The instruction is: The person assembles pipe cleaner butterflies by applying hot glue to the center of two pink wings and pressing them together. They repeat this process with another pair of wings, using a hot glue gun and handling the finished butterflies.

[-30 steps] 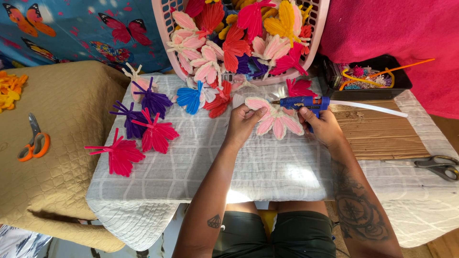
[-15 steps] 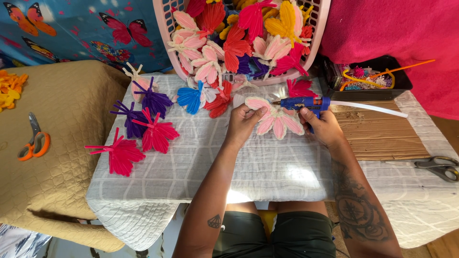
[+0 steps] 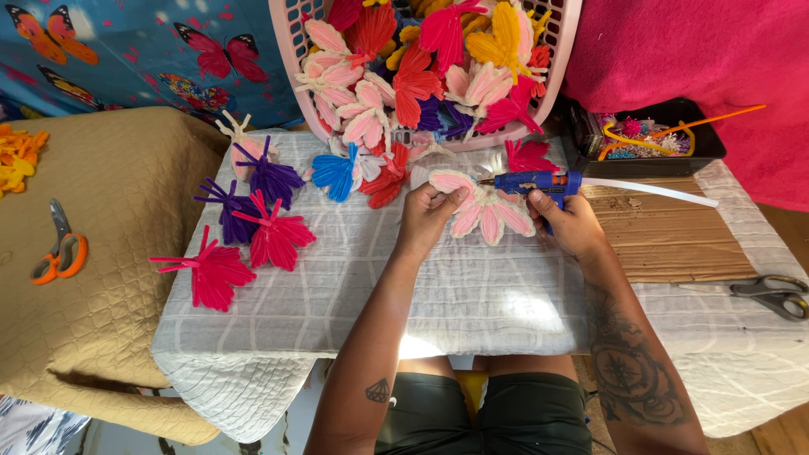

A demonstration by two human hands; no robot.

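The left hand [image 3: 425, 217] sits in the middle of the frame with its fingers pinched on the left wing of a pale pink butterfly [image 3: 484, 211] made of fuzzy sticks, which lies flat on the white quilted cloth [image 3: 472, 295]. The right hand [image 3: 573, 226] is just to the right of the butterfly, closed around the handle of a blue glue gun [image 3: 535, 182], and the gun's tip points left over the top of the butterfly. A white glue stick [image 3: 649, 190] pokes out of the back of the gun toward the right. Under it is a sheet of brown cardboard [image 3: 674, 240], and grey scissors [image 3: 771, 293] lie at the right edge of the frame. To the left, on the same cloth, lie two bright pink butterflies [image 3: 211, 274], two purple ones [image 3: 270, 177], a blue one [image 3: 337, 171] and a red one [image 3: 388, 181]. Farther left, orange scissors [image 3: 59, 253] rest on a tan quilt [image 3: 109, 320]. At the top middle of the frame a pink basket [image 3: 566, 50] is full of pink, red and yellow butterflies. To its right, near the top, a black tray [image 3: 666, 135] holds little colourful bits and an orange stick
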